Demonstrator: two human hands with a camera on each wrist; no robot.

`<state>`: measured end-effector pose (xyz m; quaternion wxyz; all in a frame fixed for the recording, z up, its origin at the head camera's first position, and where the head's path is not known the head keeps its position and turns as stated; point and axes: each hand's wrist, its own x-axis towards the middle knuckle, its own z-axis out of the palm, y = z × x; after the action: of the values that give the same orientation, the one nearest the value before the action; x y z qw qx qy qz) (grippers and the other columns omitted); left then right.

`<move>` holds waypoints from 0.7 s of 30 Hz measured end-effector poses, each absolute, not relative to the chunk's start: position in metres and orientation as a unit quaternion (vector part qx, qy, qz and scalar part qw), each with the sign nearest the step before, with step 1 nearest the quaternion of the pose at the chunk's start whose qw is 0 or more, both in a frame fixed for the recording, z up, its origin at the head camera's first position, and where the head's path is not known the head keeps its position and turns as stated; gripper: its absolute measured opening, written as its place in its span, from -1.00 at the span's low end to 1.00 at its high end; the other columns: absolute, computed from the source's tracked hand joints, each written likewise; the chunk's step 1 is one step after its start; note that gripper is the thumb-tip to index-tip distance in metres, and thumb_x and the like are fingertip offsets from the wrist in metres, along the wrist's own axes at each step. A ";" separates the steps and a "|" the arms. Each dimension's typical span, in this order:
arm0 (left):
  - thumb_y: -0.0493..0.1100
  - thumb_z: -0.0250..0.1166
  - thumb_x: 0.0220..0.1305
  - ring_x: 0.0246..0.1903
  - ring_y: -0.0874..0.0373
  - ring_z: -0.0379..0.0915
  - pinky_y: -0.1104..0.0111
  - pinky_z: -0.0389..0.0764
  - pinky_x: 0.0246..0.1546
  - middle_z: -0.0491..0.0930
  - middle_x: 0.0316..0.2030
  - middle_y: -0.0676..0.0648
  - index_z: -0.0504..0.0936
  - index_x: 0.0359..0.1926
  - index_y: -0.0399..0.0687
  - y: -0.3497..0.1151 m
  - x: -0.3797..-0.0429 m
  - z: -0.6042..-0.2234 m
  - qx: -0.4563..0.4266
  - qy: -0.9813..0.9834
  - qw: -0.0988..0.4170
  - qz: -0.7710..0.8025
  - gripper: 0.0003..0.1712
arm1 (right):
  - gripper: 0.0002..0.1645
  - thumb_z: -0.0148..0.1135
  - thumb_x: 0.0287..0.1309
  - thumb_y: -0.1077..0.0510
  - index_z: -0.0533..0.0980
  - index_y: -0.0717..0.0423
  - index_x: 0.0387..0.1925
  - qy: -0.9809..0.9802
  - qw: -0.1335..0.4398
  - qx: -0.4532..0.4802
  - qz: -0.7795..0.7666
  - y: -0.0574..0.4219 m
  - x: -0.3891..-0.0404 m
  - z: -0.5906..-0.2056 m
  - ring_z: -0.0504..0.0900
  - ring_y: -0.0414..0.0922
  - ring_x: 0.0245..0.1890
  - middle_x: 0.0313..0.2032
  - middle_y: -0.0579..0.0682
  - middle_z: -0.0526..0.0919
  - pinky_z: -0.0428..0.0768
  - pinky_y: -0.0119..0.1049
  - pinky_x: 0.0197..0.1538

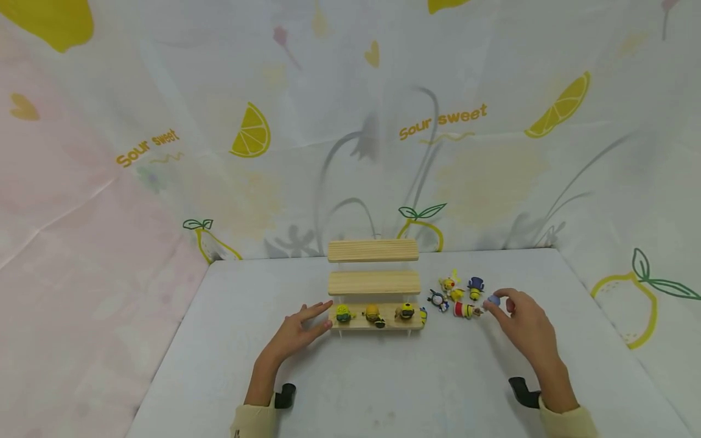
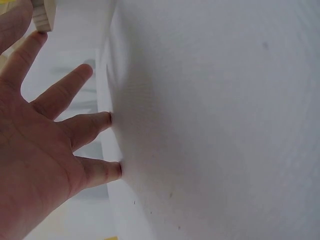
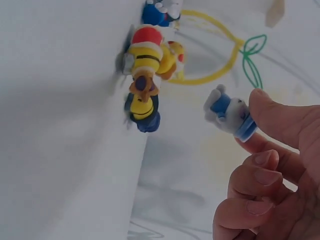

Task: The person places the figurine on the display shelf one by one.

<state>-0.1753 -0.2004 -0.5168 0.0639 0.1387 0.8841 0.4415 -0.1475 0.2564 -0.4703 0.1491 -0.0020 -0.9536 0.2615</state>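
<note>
My right hand (image 1: 523,322) pinches a small blue-and-white figurine (image 3: 227,112) between thumb and index finger, its other fingers curled toward the palm. In the head view it is just right of a loose group of figurines on the white table (image 1: 383,383). A three-tier wooden display shelf (image 1: 374,283) stands in the middle. Beside its left end, my left hand (image 1: 296,334) has its fingers spread, one fingertip right at the wooden edge (image 2: 42,17). On the lowest tier sit a green-and-yellow figurine (image 1: 343,313), an orange-and-yellow figurine (image 1: 373,314) and a yellow-and-black figurine (image 1: 405,311).
Right of the shelf lie a red-and-yellow figurine (image 1: 464,310), a navy-hatted figurine (image 1: 475,288), a blue-and-white figurine (image 1: 438,300) and several yellow pieces. A blue-and-yellow figurine (image 1: 423,316) is at the shelf's right end. A lemon-printed cloth (image 1: 306,79) hangs behind the table.
</note>
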 end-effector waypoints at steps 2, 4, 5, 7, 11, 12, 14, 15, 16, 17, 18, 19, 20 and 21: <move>0.20 0.25 0.16 0.33 -0.16 -0.01 -0.16 -0.15 0.25 0.35 0.23 -0.01 0.44 0.24 0.26 -0.200 -0.175 -0.517 0.141 0.883 0.061 0.443 -0.39 | -0.59 0.34 0.06 -0.06 0.54 0.12 -0.15 -0.947 0.162 0.015 0.278 0.253 -0.150 -0.470 0.24 -0.15 -0.59 -0.55 -0.08 0.28 0.23 -0.22 -0.67; 0.19 0.26 0.16 0.32 -0.18 -0.02 -0.21 -0.18 0.23 0.35 0.23 -0.03 0.44 0.24 0.25 -0.201 -0.175 -0.517 0.144 0.882 0.057 0.445 -0.40 | -0.61 0.34 0.07 -0.02 0.54 0.11 -0.13 -0.943 0.165 0.027 0.287 0.250 -0.153 -0.468 0.25 -0.15 -0.57 -0.54 -0.09 0.29 0.25 -0.22 -0.64; 0.18 0.26 0.17 0.32 -0.18 -0.02 -0.20 -0.18 0.24 0.35 0.23 -0.04 0.44 0.24 0.25 -0.200 -0.174 -0.516 0.146 0.881 0.056 0.447 -0.40 | -0.63 0.34 0.07 0.01 0.54 0.11 -0.13 -0.942 0.161 0.032 0.292 0.246 -0.153 -0.462 0.27 -0.14 -0.55 -0.54 -0.08 0.30 0.25 -0.24 -0.63; 0.16 0.26 0.17 0.32 -0.21 -0.03 -0.19 -0.18 0.24 0.36 0.22 -0.07 0.44 0.24 0.20 -0.200 -0.174 -0.516 0.151 0.876 0.055 0.455 -0.39 | -0.64 0.32 0.10 0.04 0.53 0.13 -0.10 -0.943 0.152 0.042 0.294 0.242 -0.156 -0.459 0.28 -0.13 -0.53 -0.52 -0.06 0.32 0.25 -0.30 -0.61; 0.14 0.27 0.18 0.32 -0.20 -0.02 -0.11 -0.14 0.28 0.37 0.22 -0.07 0.44 0.24 0.16 -0.200 -0.172 -0.516 0.155 0.872 0.054 0.462 -0.39 | -0.65 0.31 0.11 0.10 0.53 0.14 -0.08 -0.941 0.140 0.066 0.302 0.234 -0.161 -0.452 0.30 -0.12 -0.51 -0.49 -0.04 0.34 0.26 -0.37 -0.57; 0.14 0.27 0.18 0.32 -0.22 -0.02 -0.13 -0.15 0.27 0.37 0.22 -0.08 0.44 0.24 0.16 -0.200 -0.172 -0.516 0.155 0.871 0.053 0.463 -0.39 | -0.66 0.31 0.12 0.10 0.53 0.14 -0.08 -0.939 0.139 0.073 0.305 0.231 -0.162 -0.451 0.30 -0.12 -0.50 -0.49 -0.04 0.34 0.27 -0.36 -0.56; 0.14 0.27 0.18 0.32 -0.20 0.00 -0.10 -0.13 0.28 0.37 0.21 -0.06 0.44 0.24 0.17 -0.201 -0.172 -0.517 0.156 0.872 0.051 0.462 -0.40 | -0.67 0.32 0.11 0.12 0.53 0.13 -0.09 -0.937 0.140 0.085 0.310 0.226 -0.164 -0.448 0.31 -0.13 -0.49 -0.48 -0.05 0.36 0.30 -0.36 -0.54; 0.15 0.27 0.17 0.32 -0.20 0.00 -0.12 -0.13 0.27 0.37 0.21 -0.05 0.44 0.24 0.19 -0.201 -0.172 -0.517 0.154 0.873 0.051 0.460 -0.40 | -0.67 0.32 0.11 0.11 0.53 0.12 -0.09 -0.936 0.140 0.089 0.311 0.224 -0.165 -0.446 0.31 -0.13 -0.48 -0.48 -0.06 0.36 0.31 -0.36 -0.53; 0.15 0.27 0.17 0.32 -0.20 0.00 -0.15 -0.14 0.26 0.37 0.21 -0.06 0.45 0.24 0.19 -0.201 -0.172 -0.517 0.155 0.873 0.049 0.459 -0.40 | -0.67 0.32 0.11 0.11 0.53 0.11 -0.09 -0.935 0.139 0.093 0.313 0.221 -0.166 -0.445 0.31 -0.13 -0.48 -0.48 -0.06 0.36 0.30 -0.35 -0.53; 0.15 0.27 0.17 0.32 -0.19 0.00 -0.16 -0.14 0.25 0.37 0.21 -0.05 0.45 0.24 0.21 -0.201 -0.173 -0.517 0.155 0.874 0.048 0.457 -0.40 | -0.67 0.32 0.11 0.10 0.53 0.10 -0.09 -0.934 0.137 0.095 0.316 0.218 -0.167 -0.443 0.31 -0.13 -0.47 -0.48 -0.06 0.36 0.31 -0.34 -0.52; 0.16 0.26 0.17 0.31 -0.21 -0.01 -0.21 -0.15 0.23 0.37 0.22 -0.06 0.45 0.23 0.21 -0.201 -0.173 -0.518 0.155 0.875 0.047 0.456 -0.41 | -0.67 0.32 0.11 0.09 0.52 0.10 -0.09 -0.934 0.135 0.096 0.316 0.216 -0.168 -0.441 0.31 -0.13 -0.47 -0.48 -0.07 0.36 0.30 -0.33 -0.52; 0.16 0.26 0.17 0.31 -0.21 0.00 -0.22 -0.16 0.22 0.37 0.22 -0.06 0.45 0.23 0.21 -0.201 -0.174 -0.518 0.157 0.875 0.046 0.455 -0.41 | -0.66 0.32 0.11 0.08 0.52 0.09 -0.09 -0.934 0.132 0.096 0.318 0.213 -0.170 -0.440 0.31 -0.13 -0.46 -0.47 -0.07 0.35 0.30 -0.33 -0.51; 0.15 0.26 0.17 0.31 -0.20 0.01 -0.23 -0.15 0.22 0.37 0.22 -0.07 0.45 0.23 0.20 -0.201 -0.174 -0.518 0.160 0.875 0.043 0.455 -0.41 | -0.66 0.31 0.11 0.07 0.52 0.08 -0.08 -0.935 0.127 0.096 0.318 0.210 -0.171 -0.438 0.31 -0.12 -0.45 -0.47 -0.06 0.34 0.30 -0.32 -0.51; 0.16 0.26 0.18 0.31 -0.20 0.01 -0.24 -0.15 0.21 0.37 0.22 -0.07 0.45 0.23 0.21 -0.201 -0.175 -0.518 0.160 0.876 0.042 0.453 -0.41 | -0.66 0.31 0.12 0.05 0.52 0.07 -0.08 -0.935 0.124 0.097 0.318 0.207 -0.173 -0.437 0.31 -0.12 -0.45 -0.47 -0.06 0.33 0.30 -0.31 -0.50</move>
<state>-0.1745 -0.2010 -0.5180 0.0424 0.1605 0.8757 0.4534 -0.1729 0.2073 -0.4371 0.1237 0.0966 -0.9349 0.3182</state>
